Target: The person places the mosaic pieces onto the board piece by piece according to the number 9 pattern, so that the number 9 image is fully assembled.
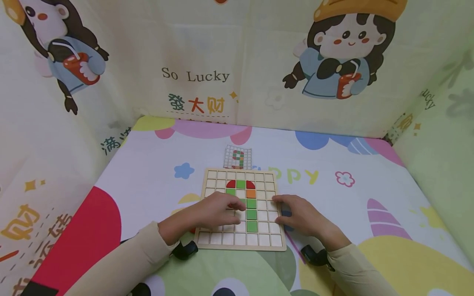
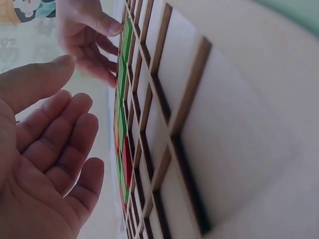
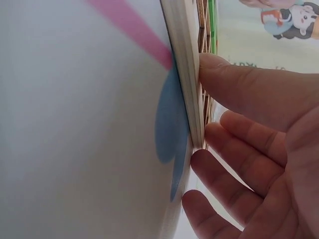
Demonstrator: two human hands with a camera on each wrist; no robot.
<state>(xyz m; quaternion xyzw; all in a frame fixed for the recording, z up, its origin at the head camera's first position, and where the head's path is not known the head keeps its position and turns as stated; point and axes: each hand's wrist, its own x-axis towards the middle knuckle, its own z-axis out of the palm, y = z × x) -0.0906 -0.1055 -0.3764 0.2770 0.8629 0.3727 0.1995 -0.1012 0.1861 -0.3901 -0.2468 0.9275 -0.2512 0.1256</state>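
Note:
A wooden grid board (image 1: 266, 248) lies flat on the table, with coloured tiles set in several of its squares. Two red rounded tiles (image 1: 250, 185) flank a green tile (image 1: 240, 184) near the top. An orange tile (image 1: 251, 193) sits above a column of green tiles (image 1: 252, 214). My left hand (image 1: 218, 209) hovers over the board's left half, fingers loosely bent and nothing between them, hiding some squares. At the board's right edge, my right hand (image 1: 301, 216) rests its thumb and fingertips; in the right wrist view the thumb (image 3: 239, 82) touches the rim.
Just behind the board lies a small pattern card (image 1: 238, 157) showing a tile figure on a grid. The tabletop has a printed cloth (image 1: 148, 176), and printed curtains (image 1: 259, 61) rise at the back and both sides.

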